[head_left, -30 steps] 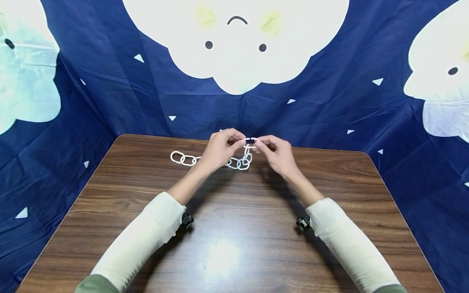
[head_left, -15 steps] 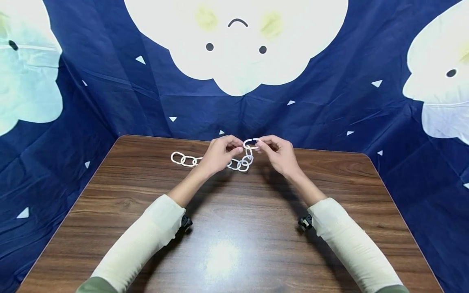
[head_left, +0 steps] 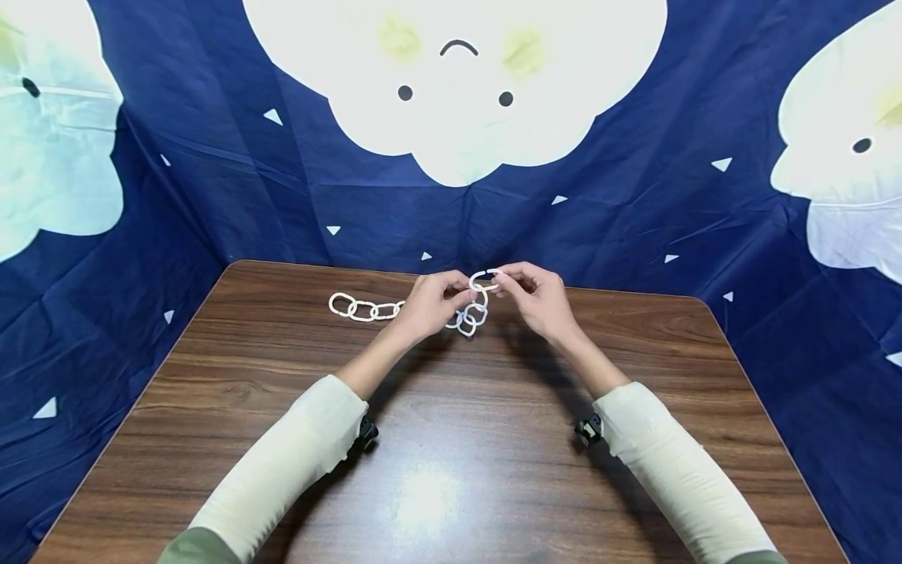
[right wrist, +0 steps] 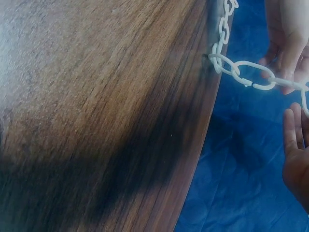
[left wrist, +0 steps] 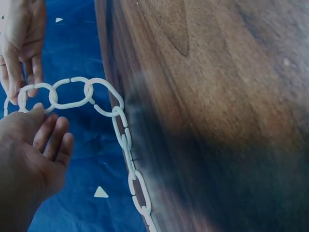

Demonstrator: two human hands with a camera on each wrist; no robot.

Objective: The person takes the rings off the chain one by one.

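Observation:
A white plastic chain [head_left: 362, 311] of open-gapped oval links lies partly on the table, and its right end is lifted between the hands. My right hand [head_left: 537, 304] pinches the end link [head_left: 478, 277], whose gap shows at the top. The left hand [head_left: 431, 304] holds the neighbouring link just below, thumb and forefinger at its side. In the left wrist view, the left thumb meets a link [left wrist: 43, 86] while the other fingers are loosely bent. Several links [right wrist: 253, 72] hang from the hands to the table edge in the right wrist view. The left hand hides the chain's middle.
The brown wooden table [head_left: 451, 407] has its far edge just beyond the hands. Behind it hangs a dark blue cloth [head_left: 380, 207] with white clouds and small triangles. Small black cameras [head_left: 588, 430] sit at both sleeve cuffs.
Both hands held the end link at first. My left hand then came off it, lowered slightly and moved right to the neighbouring link. The right hand has stayed on the end link.

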